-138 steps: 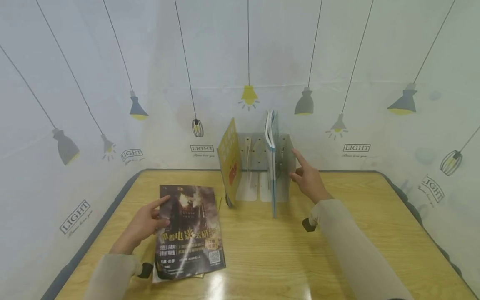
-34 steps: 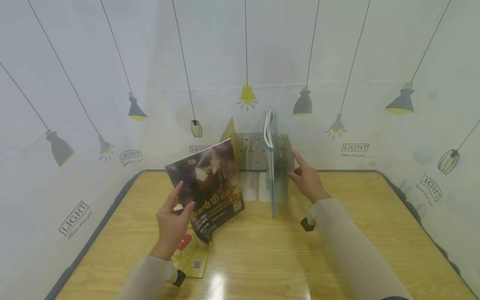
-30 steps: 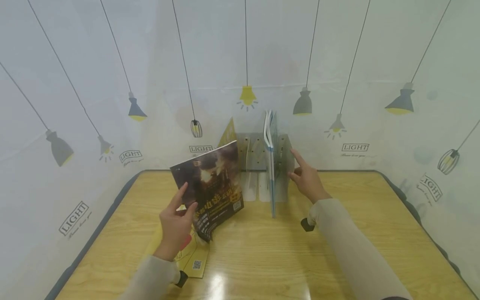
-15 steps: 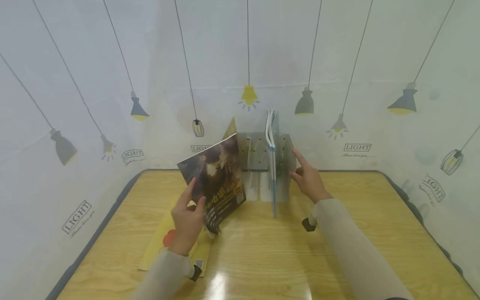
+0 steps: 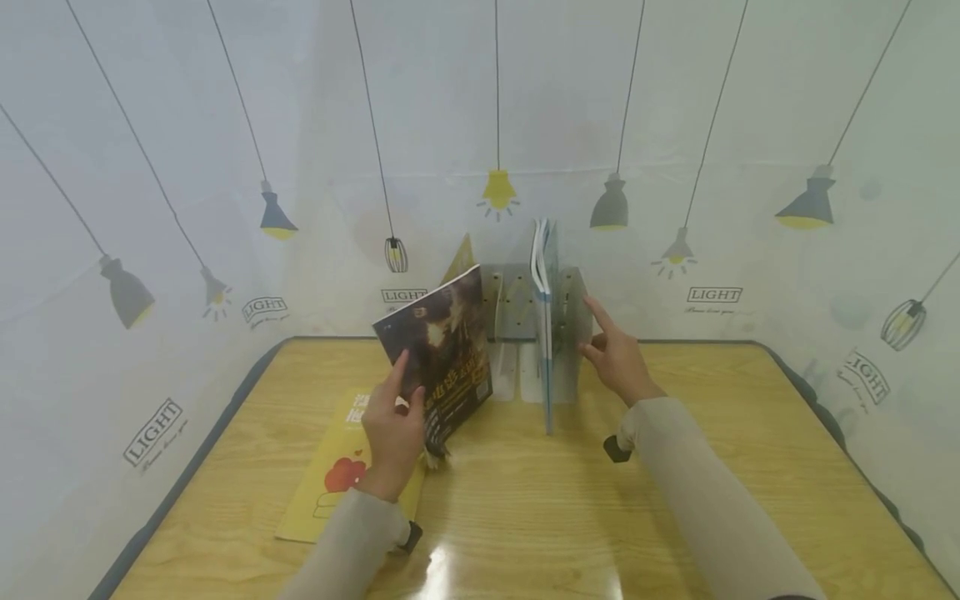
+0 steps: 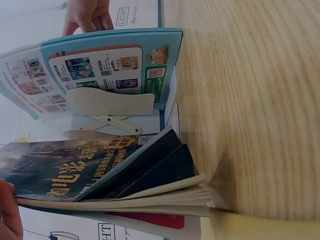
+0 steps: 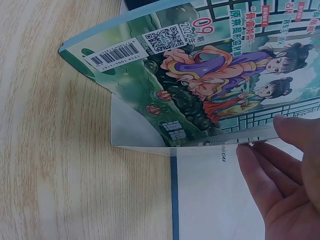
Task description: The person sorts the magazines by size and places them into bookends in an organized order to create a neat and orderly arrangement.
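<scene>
My left hand (image 5: 393, 433) pinches a dark-covered magazine (image 5: 442, 342) by its left edge, holding it tilted before the left part of a metal expandable book rack (image 5: 517, 317). In the left wrist view, the lower pages of the magazine (image 6: 75, 175) fan apart close over the table. My right hand (image 5: 617, 358) pinches the rack's right end plate (image 5: 576, 333) between thumb and fingers. Beside that plate a blue-spined magazine (image 5: 546, 358) stands upright; the right wrist view gives its illustrated cover (image 7: 200, 75). A yellow book (image 5: 461, 258) in the rack's left part is mostly hidden.
Another yellow book (image 5: 315, 492), with a red drawing on it, lies flat on the wooden table (image 5: 675, 533) under my left forearm. Behind the table's dark far edge hangs a pale curtain (image 5: 322, 208) printed with lamps.
My left hand has lifted the dark magazine off the flat yellow book and carried it right and away, toward the rack, turning it upright. My right hand stays at the end plate.
</scene>
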`<state>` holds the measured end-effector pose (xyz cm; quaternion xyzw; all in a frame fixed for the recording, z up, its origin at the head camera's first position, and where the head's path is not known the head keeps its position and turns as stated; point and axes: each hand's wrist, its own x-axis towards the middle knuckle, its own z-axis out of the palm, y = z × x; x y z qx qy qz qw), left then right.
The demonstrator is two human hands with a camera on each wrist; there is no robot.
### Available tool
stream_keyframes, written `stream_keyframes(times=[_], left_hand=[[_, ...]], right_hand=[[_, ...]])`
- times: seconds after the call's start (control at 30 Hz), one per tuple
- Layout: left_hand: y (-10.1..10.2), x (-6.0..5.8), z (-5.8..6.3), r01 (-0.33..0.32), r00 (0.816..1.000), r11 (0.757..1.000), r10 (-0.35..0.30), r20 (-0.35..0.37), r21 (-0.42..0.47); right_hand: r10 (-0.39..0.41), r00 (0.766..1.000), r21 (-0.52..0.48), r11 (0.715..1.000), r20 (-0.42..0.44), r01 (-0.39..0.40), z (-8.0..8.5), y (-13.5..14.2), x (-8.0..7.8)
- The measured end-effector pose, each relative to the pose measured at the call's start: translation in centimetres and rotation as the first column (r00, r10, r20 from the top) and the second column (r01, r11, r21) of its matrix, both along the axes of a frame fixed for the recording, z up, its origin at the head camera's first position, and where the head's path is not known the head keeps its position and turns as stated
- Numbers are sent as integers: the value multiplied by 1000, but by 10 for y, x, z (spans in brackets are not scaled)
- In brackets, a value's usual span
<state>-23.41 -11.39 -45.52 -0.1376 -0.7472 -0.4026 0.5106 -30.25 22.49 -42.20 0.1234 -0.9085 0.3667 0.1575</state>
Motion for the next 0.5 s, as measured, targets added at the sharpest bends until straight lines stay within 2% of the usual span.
stream_keyframes(times=[0.13,0.5], left_hand=[[6,-3,2,-29,1000,1000,29,-6,5],[18,-9,4,-56,996,998,57,66,-6]], right_hand=[[-3,1000,5,1000,-3,3,1,0,1],[-4,1000,11,1000,-9,4,0,-1,1]])
